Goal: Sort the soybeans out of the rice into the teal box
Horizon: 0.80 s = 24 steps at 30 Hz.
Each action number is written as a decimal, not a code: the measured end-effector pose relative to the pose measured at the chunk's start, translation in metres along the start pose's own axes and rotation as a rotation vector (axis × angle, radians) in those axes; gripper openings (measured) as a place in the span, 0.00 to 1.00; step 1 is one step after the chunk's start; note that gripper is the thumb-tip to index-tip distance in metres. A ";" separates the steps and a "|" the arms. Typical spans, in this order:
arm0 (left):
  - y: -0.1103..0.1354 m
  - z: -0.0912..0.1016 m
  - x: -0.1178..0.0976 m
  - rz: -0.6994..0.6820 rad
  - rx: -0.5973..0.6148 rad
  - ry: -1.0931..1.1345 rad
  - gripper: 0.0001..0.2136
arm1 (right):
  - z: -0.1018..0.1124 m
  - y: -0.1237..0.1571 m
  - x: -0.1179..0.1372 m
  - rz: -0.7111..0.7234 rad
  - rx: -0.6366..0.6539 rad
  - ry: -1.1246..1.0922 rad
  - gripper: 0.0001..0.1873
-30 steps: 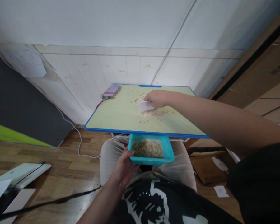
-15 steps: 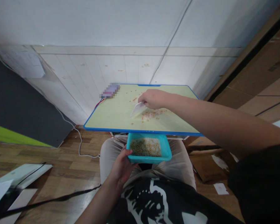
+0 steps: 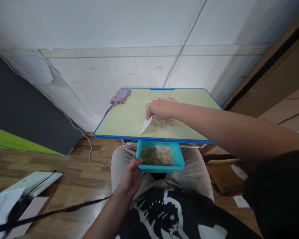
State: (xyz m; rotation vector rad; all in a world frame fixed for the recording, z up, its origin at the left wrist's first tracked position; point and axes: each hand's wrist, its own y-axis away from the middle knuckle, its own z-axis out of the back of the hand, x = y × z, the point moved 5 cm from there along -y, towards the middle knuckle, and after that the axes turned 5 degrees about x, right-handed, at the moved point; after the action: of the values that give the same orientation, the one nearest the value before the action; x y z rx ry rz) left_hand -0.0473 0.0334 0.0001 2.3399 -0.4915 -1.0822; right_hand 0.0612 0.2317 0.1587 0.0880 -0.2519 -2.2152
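Note:
My right hand point(image 3: 159, 109) pinches a thin white card point(image 3: 146, 125), its lower edge angled down to the tabletop. Close by on the small pale-yellow table point(image 3: 119, 121) lies a loose pile of mixed grains point(image 3: 163, 122), partly covered by the hand. Behind it a second scatter of grains point(image 3: 168, 99) shows. My left hand point(image 3: 133, 174) grips the left side of a turquoise plastic tray point(image 3: 178, 166), thumb over the rim. Just below the table's front edge, the tray holds white, yellow and greenish grains point(image 3: 156, 156).
A pixelated purple item point(image 3: 121, 95) with a red cord lies on the table's far left corner. A white wall point(image 3: 94, 76) stands behind the table. Cardboard boxes point(image 3: 271, 89) rise at right. A white cable point(image 3: 91, 149) runs along the floor at left.
My right hand has brought the card nearer the table's front edge and turned it more edge-on. More of the rear grains shows. My left hand still holds the tray beneath the edge.

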 end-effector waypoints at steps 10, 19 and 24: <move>-0.001 -0.002 0.001 0.004 0.029 0.048 0.26 | -0.003 0.025 -0.021 -0.042 0.064 0.016 0.26; -0.002 -0.001 0.002 -0.007 0.060 0.022 0.30 | -0.007 0.040 -0.034 -0.063 0.097 -0.051 0.24; -0.001 -0.006 0.002 0.005 0.060 0.035 0.29 | -0.006 0.048 -0.035 -0.077 0.116 -0.032 0.22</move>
State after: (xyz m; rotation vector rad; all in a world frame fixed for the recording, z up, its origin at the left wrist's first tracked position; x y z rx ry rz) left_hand -0.0411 0.0351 0.0014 2.4042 -0.5229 -1.0358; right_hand 0.1210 0.2300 0.1623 0.1284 -0.4010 -2.2786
